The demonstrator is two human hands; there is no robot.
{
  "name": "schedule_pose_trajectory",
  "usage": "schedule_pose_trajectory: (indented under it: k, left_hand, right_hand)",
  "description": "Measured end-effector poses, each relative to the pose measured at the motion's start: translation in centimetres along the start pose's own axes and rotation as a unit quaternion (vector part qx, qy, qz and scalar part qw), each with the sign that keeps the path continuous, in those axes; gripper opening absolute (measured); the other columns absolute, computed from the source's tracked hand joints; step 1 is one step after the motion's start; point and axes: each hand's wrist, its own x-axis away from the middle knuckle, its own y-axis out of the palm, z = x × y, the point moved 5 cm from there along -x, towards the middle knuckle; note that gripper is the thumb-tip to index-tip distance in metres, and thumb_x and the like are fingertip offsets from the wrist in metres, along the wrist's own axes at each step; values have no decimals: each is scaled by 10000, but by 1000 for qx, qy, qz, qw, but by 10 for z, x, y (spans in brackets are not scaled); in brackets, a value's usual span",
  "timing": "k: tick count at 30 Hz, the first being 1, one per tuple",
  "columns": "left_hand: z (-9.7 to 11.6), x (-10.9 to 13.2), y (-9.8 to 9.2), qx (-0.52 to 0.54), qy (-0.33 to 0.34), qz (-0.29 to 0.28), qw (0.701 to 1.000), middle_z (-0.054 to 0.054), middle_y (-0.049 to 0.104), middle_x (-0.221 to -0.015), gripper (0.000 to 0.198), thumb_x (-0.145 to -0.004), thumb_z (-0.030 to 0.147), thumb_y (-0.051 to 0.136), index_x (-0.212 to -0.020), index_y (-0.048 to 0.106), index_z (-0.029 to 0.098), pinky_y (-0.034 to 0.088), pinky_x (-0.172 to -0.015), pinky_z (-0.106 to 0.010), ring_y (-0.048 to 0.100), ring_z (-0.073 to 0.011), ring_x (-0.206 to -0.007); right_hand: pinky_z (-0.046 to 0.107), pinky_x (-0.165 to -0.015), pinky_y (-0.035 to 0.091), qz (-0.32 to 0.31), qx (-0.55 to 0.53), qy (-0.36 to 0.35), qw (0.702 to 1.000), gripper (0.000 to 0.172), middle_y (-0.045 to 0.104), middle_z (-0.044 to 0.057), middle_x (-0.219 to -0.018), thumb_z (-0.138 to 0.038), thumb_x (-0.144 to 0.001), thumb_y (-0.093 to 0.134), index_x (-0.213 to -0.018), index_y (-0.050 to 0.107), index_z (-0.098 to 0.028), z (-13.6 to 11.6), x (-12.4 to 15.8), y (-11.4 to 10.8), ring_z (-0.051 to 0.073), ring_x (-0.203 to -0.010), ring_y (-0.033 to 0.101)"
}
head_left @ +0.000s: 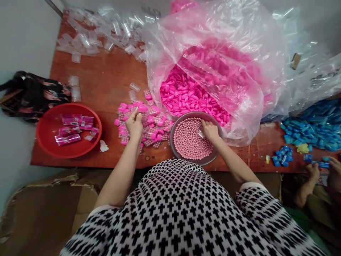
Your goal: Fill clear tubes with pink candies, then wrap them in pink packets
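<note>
My left hand (134, 124) rests with curled fingers on a heap of small filled containers with pink caps (149, 122) on the brown table (106, 78); what its fingers pinch is too small to name. My right hand (209, 129) is inside a metal bowl (174, 126) of small pink balls (188, 140), closed on a small clear plastic container (201, 134). Behind the bowl a big clear plastic bag (213, 46) lies open, full of loose pink caps (183, 94).
A red bowl (49, 142) at the left holds pink packets (76, 122). Empty clear containers (106, 32) lie scattered at the back. Blue parts (311, 128) are heaped at the right, where another person's hand (313, 170) works. A dark bag (32, 92) sits at the table's left edge.
</note>
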Motion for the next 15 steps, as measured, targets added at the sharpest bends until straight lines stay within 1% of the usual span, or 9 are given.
schedule_pose_trajectory:
  k: [2, 5, 7, 8, 10, 11, 12, 13, 15]
  left_hand:
    - [4, 9, 6, -28, 12, 17, 999, -68, 683, -922, 437, -806, 504, 555, -996, 666, 127, 454, -856, -393, 570, -225, -1059]
    - [3, 19, 11, -76, 43, 35, 996, -74, 673, -989, 380, -804, 451, 577, -1030, 656, 156, 467, -873, -402, 571, -226, -1060]
    - [1, 26, 17, -119, 79, 51, 988, -76, 667, -1026, 321, -813, 397, 574, -1031, 654, 174, 457, -909, -410, 571, -222, -1060]
    - [-1, 31, 23, -133, 94, 50, 985, -73, 668, -1025, 286, -814, 364, 574, -1017, 658, 181, 452, -922, -407, 579, -218, -1041]
    - [-6, 42, 44, -140, 107, 16, 984, -65, 679, -988, 218, -801, 301, 586, -970, 670, 191, 457, -915, -377, 608, -204, -966]
    - [-10, 48, 59, -134, 101, -36, 985, -62, 683, -970, 200, -791, 276, 596, -958, 671, 194, 469, -887, -354, 621, -198, -929]
    - [-15, 56, 76, -120, 87, -92, 985, -64, 683, -983, 202, -780, 261, 608, -963, 665, 198, 480, -857, -331, 628, -195, -921]
    - [-20, 62, 90, -102, 66, -129, 984, -64, 681, -995, 219, -764, 251, 626, -975, 654, 201, 491, -817, -313, 637, -193, -904]
    - [-28, 74, 112, -67, 27, -173, 982, -50, 681, -979, 249, -747, 245, 640, -992, 633, 203, 500, -773, -298, 649, -184, -855]
  right_hand:
    - [385, -797, 474, 2, -21, -7, 1000, 368, 639, 222, -1075, -214, -891, 451, -1225, 531, -80, 2, -2, 3, 295, -1019, 576]
    - [340, -841, 472, 3, -64, -34, 997, 323, 652, 145, -1108, -257, -877, 505, -1169, 564, -133, 8, 0, 2, 233, -1006, 590]
    - [307, -826, 482, 22, -149, -57, 987, 331, 655, 103, -1107, -292, -875, 517, -1170, 553, -146, 7, 6, -4, 190, -953, 608]
    - [301, -806, 489, 40, -216, -67, 973, 336, 656, 93, -1098, -314, -869, 524, -1159, 552, -149, 5, 10, -8, 180, -924, 613]
    - [313, -785, 496, 81, -360, -81, 926, 334, 658, 80, -1068, -366, -843, 552, -1107, 567, -161, -2, 19, -18, 179, -899, 615]
    - [324, -792, 495, 97, -417, -84, 900, 332, 660, 72, -1048, -391, -823, 575, -1072, 577, -171, -7, 24, -22, 185, -905, 613]
    - [334, -806, 492, 105, -455, -86, 880, 333, 662, 63, -1026, -412, -804, 595, -1042, 583, -180, -12, 28, -26, 188, -913, 611]
    - [342, -814, 490, 107, -483, -86, 865, 337, 664, 56, -1002, -427, -787, 612, -1021, 586, -186, -18, 32, -28, 190, -913, 610]
    - [342, -793, 494, 95, -520, -89, 844, 352, 666, 52, -968, -445, -771, 626, -1005, 583, -186, -29, 39, -29, 189, -881, 615]
